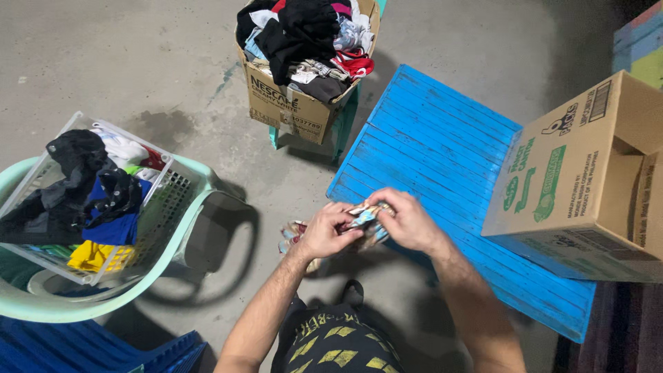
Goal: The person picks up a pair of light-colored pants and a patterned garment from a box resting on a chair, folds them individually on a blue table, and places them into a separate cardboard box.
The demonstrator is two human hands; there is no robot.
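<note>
My left hand (326, 231) and my right hand (409, 222) both grip a small patterned piece of cloth (366, 220) with light, blue and red tones, held at the near left corner of a blue slatted wooden table (428, 148). Part of the cloth (290, 233) hangs to the left of my left hand. My fingers cover most of it.
A cardboard box (290, 103) heaped with dark and mixed clothes stands ahead on a small teal stool. A clear basket (155, 207) of clothes sits on a mint plastic chair (200, 200) at left. An open cardboard box (587, 179) lies on the table's right side. Concrete floor all around.
</note>
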